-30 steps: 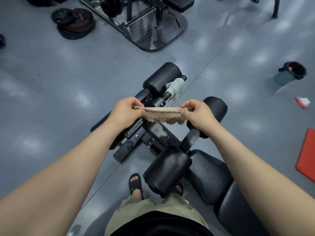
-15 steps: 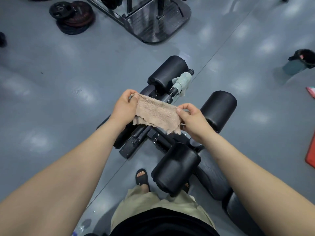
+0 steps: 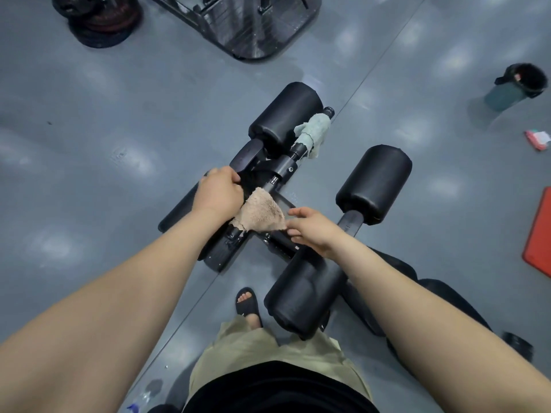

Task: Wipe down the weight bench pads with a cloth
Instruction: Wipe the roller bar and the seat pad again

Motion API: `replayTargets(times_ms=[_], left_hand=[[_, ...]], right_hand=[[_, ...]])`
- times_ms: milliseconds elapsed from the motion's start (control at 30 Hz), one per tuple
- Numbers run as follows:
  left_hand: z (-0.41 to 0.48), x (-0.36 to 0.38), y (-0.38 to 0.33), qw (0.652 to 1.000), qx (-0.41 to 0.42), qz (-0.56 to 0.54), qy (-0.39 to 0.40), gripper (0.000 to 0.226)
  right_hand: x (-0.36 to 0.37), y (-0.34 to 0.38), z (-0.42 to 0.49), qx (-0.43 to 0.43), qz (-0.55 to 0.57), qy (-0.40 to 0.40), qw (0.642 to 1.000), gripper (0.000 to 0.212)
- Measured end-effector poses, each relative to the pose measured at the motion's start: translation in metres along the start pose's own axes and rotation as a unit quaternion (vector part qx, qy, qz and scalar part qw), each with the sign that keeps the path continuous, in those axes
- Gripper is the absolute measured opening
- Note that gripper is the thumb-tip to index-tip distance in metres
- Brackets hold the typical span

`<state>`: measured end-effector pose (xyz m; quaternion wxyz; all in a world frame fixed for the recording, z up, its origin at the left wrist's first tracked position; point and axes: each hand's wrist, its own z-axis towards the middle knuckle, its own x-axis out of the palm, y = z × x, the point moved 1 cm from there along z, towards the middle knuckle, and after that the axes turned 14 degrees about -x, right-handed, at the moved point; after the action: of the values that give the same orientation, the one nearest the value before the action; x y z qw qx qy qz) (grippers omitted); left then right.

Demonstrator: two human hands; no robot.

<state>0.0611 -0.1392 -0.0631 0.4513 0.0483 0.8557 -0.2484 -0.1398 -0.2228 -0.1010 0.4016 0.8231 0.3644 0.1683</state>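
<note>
In the head view, the tan, fuzzy cloth (image 3: 260, 215) hangs at the centre of the frame above the black metal bench frame (image 3: 280, 171). Its upper left corner is bunched in the left hand (image 3: 219, 190), whose fingers are curled tight on it. The right hand (image 3: 311, 232) sits just right of the cloth with fingers relaxed and spread, tips at the cloth's lower right corner (whether they touch it I cannot tell). The near black cylindrical roller pad (image 3: 304, 305) lies below and right of both hands, partly under the right forearm, with its long axis running from lower left to upper right. The far right roller pad (image 3: 376, 183) and the upper roller pad (image 3: 286, 114) lie roughly parallel to it. The right hand is nearer the near pad, but the left holds the cloth. The wipe therefore likely calls for carrying the cloth down and right, then stroking along that slant.
</note>
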Motion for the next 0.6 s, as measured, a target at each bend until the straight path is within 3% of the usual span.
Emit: replayTargets(times_ms=[67,233,400,500,600], left_hand=[[-0.013,0.005,-0.006,0.999,0.022,0.003,0.034,0.019],[-0.026,0.024,-0.005,0.994,0.06,0.064,0.061,0.043],[-0.025,0.033,-0.005,0.989,0.06,0.125,0.057,0.027],[-0.028,0.032,-0.01,0.988,0.056,0.129,0.061,0.025],[-0.03,0.033,-0.009,0.989,0.05,0.125,0.052,0.028]], right_hand=[[-0.009,0.003,0.008,-0.026,-0.055,-0.025,0.998,0.031],[-0.045,0.037,0.027,-0.14,-0.202,-0.101,0.964,0.023],[-0.066,0.089,0.066,-0.264,-0.378,-0.137,0.877,0.046],[-0.072,0.106,0.091,-0.276,-0.483,-0.124,0.822,0.061],[-0.076,0.112,0.103,-0.295,-0.53,-0.122,0.786,0.052]])
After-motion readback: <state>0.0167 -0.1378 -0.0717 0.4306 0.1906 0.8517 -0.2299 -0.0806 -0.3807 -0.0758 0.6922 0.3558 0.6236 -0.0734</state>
